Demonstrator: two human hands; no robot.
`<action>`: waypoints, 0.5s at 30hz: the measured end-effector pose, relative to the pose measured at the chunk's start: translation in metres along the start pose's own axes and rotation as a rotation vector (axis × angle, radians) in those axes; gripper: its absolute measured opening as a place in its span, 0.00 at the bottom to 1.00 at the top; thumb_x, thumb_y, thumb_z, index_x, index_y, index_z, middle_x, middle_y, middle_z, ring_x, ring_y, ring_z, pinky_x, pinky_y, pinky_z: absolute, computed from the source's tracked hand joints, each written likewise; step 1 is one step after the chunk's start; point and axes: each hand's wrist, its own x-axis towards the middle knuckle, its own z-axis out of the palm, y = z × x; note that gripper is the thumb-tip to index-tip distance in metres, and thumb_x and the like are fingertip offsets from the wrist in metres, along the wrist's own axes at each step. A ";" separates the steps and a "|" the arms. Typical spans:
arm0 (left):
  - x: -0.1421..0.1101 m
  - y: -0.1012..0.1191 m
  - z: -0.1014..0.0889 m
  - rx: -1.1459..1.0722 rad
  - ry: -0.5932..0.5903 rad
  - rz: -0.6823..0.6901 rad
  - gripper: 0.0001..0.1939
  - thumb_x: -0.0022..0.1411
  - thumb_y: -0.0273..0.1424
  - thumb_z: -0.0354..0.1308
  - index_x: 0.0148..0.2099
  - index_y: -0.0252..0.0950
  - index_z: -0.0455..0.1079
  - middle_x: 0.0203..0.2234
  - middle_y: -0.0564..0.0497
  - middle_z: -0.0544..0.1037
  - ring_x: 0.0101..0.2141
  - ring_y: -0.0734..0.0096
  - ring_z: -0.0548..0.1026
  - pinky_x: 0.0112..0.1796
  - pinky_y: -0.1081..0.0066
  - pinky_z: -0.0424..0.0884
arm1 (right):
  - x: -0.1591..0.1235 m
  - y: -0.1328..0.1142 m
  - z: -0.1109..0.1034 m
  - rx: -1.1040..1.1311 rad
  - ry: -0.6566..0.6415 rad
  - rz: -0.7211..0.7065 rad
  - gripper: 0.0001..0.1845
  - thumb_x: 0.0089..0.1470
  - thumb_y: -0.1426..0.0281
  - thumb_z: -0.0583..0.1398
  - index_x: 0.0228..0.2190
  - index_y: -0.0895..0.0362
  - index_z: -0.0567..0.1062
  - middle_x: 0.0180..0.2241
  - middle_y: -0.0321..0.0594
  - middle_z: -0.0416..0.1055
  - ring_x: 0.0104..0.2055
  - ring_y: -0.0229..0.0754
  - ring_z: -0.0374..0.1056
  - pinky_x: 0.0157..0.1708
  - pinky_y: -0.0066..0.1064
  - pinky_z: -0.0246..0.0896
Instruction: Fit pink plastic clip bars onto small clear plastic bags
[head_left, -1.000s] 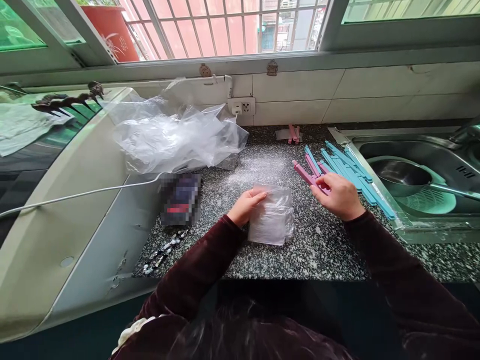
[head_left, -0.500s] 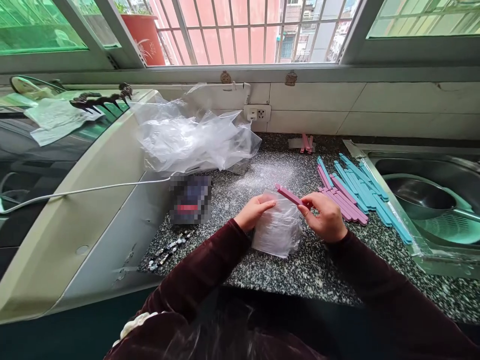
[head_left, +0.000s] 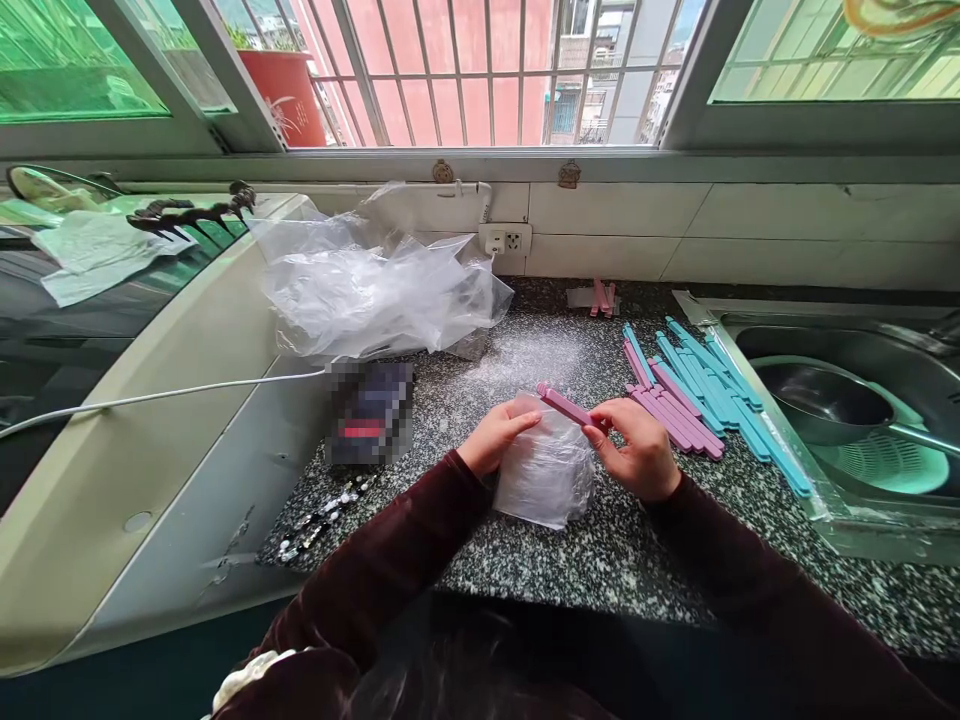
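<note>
Nearest stuff first: lower left of the frame there's a beaded string (head_left: 322, 520), and about as near, just below centre, a clear bag (head_left: 544, 475) on the speckled counter (head_left: 510, 570). Left hand (head_left: 499, 435) is pinching its upper left corner, thumb on top. Right hand (head_left: 637, 450) has one end of a pink strip (head_left: 562, 404) between thumb and fingers, other end angled over the bag's top edge. Can't tell if they touch. I'd call this a lining-up step; shifting either piece calls for a steady left pinch, since thin plastic probably slides easily.

Right of centre are more pink strips (head_left: 675, 420) beside blue ones (head_left: 724, 395), then the sink (head_left: 862, 535). Further back, upper left of centre, crumpled plastic (head_left: 375, 290).
</note>
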 end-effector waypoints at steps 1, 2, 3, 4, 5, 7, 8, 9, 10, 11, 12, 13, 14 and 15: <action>0.000 0.000 0.000 -0.001 -0.003 0.005 0.21 0.40 0.39 0.69 0.35 0.29 0.74 0.27 0.48 0.78 0.28 0.72 0.72 0.34 0.72 0.64 | 0.000 0.000 0.000 0.000 -0.007 0.002 0.05 0.54 0.69 0.56 0.29 0.56 0.70 0.26 0.42 0.71 0.30 0.42 0.65 0.31 0.34 0.62; 0.000 0.000 0.000 -0.002 -0.006 0.010 0.21 0.40 0.39 0.69 0.35 0.29 0.74 0.27 0.48 0.78 0.28 0.72 0.72 0.35 0.72 0.64 | 0.000 0.000 0.000 -0.002 -0.016 0.008 0.05 0.54 0.69 0.56 0.29 0.56 0.71 0.26 0.42 0.71 0.30 0.42 0.66 0.31 0.34 0.62; 0.000 0.000 0.000 -0.006 -0.005 0.013 0.21 0.40 0.38 0.69 0.35 0.29 0.74 0.27 0.49 0.77 0.28 0.72 0.72 0.35 0.72 0.64 | 0.000 0.001 0.000 -0.004 -0.026 0.019 0.05 0.54 0.68 0.56 0.29 0.56 0.71 0.26 0.42 0.71 0.30 0.42 0.66 0.32 0.34 0.62; 0.001 0.000 0.000 -0.010 -0.001 0.015 0.21 0.39 0.38 0.69 0.34 0.29 0.74 0.27 0.49 0.77 0.28 0.73 0.72 0.34 0.72 0.64 | 0.000 0.001 0.000 -0.007 -0.033 0.032 0.06 0.54 0.68 0.56 0.30 0.56 0.71 0.26 0.42 0.72 0.31 0.42 0.66 0.32 0.34 0.62; 0.001 0.000 0.000 -0.013 0.007 0.012 0.21 0.39 0.38 0.69 0.34 0.29 0.73 0.26 0.49 0.77 0.27 0.74 0.71 0.33 0.73 0.64 | 0.000 0.002 0.001 -0.009 -0.035 0.043 0.06 0.54 0.67 0.56 0.30 0.56 0.71 0.27 0.42 0.72 0.31 0.42 0.66 0.33 0.34 0.62; 0.000 0.000 0.001 -0.006 0.031 0.003 0.21 0.37 0.38 0.70 0.32 0.29 0.73 0.24 0.51 0.75 0.25 0.76 0.70 0.31 0.74 0.62 | 0.000 0.003 0.001 -0.013 -0.033 0.056 0.06 0.54 0.67 0.56 0.30 0.56 0.72 0.27 0.43 0.72 0.32 0.43 0.66 0.33 0.34 0.62; 0.000 0.001 0.001 0.004 0.040 -0.003 0.21 0.37 0.38 0.70 0.31 0.29 0.72 0.23 0.52 0.75 0.24 0.77 0.69 0.29 0.74 0.61 | -0.001 0.003 0.001 -0.016 -0.030 0.058 0.07 0.54 0.67 0.56 0.30 0.56 0.72 0.28 0.43 0.72 0.32 0.43 0.66 0.33 0.34 0.62; 0.000 0.001 0.002 0.019 0.046 -0.009 0.21 0.37 0.39 0.69 0.31 0.29 0.72 0.22 0.53 0.74 0.23 0.78 0.67 0.29 0.75 0.61 | -0.001 0.003 0.001 -0.020 -0.030 0.058 0.07 0.54 0.67 0.56 0.30 0.56 0.72 0.28 0.43 0.72 0.32 0.43 0.66 0.33 0.34 0.61; -0.001 0.001 0.002 0.035 0.048 -0.013 0.20 0.38 0.39 0.69 0.31 0.29 0.72 0.21 0.53 0.73 0.23 0.78 0.67 0.28 0.75 0.60 | -0.001 0.003 0.001 -0.025 -0.032 0.054 0.07 0.54 0.67 0.56 0.30 0.56 0.72 0.28 0.43 0.72 0.33 0.43 0.66 0.34 0.34 0.61; -0.001 0.000 0.002 0.048 0.046 -0.013 0.20 0.38 0.39 0.69 0.31 0.29 0.72 0.21 0.53 0.73 0.22 0.79 0.66 0.28 0.75 0.60 | -0.001 0.003 0.001 -0.028 -0.036 0.047 0.07 0.54 0.67 0.56 0.30 0.56 0.72 0.28 0.43 0.73 0.33 0.43 0.66 0.34 0.34 0.61; -0.001 0.000 0.002 0.059 0.041 -0.011 0.20 0.39 0.39 0.68 0.31 0.29 0.72 0.21 0.53 0.72 0.22 0.79 0.66 0.28 0.75 0.59 | -0.001 0.002 0.002 -0.033 -0.041 0.039 0.07 0.55 0.67 0.56 0.30 0.56 0.72 0.29 0.43 0.73 0.33 0.43 0.66 0.34 0.34 0.62; -0.001 0.000 0.002 0.069 0.032 -0.008 0.20 0.39 0.39 0.68 0.31 0.29 0.72 0.21 0.53 0.72 0.22 0.79 0.65 0.29 0.75 0.59 | -0.001 0.002 0.002 -0.040 -0.046 0.029 0.07 0.55 0.67 0.56 0.30 0.56 0.72 0.29 0.43 0.73 0.33 0.43 0.66 0.34 0.33 0.62; -0.001 0.000 0.002 0.079 0.024 -0.003 0.20 0.40 0.39 0.68 0.31 0.29 0.72 0.21 0.53 0.72 0.22 0.79 0.65 0.29 0.75 0.59 | -0.001 0.002 0.003 -0.048 -0.050 0.017 0.07 0.55 0.68 0.56 0.30 0.56 0.72 0.29 0.42 0.73 0.33 0.42 0.66 0.34 0.33 0.62; -0.002 0.000 0.002 0.093 0.011 0.000 0.20 0.40 0.40 0.68 0.31 0.28 0.73 0.20 0.53 0.72 0.22 0.79 0.65 0.28 0.75 0.59 | -0.002 0.001 0.004 -0.056 -0.053 0.004 0.06 0.55 0.68 0.56 0.30 0.56 0.72 0.28 0.42 0.73 0.32 0.42 0.66 0.34 0.32 0.62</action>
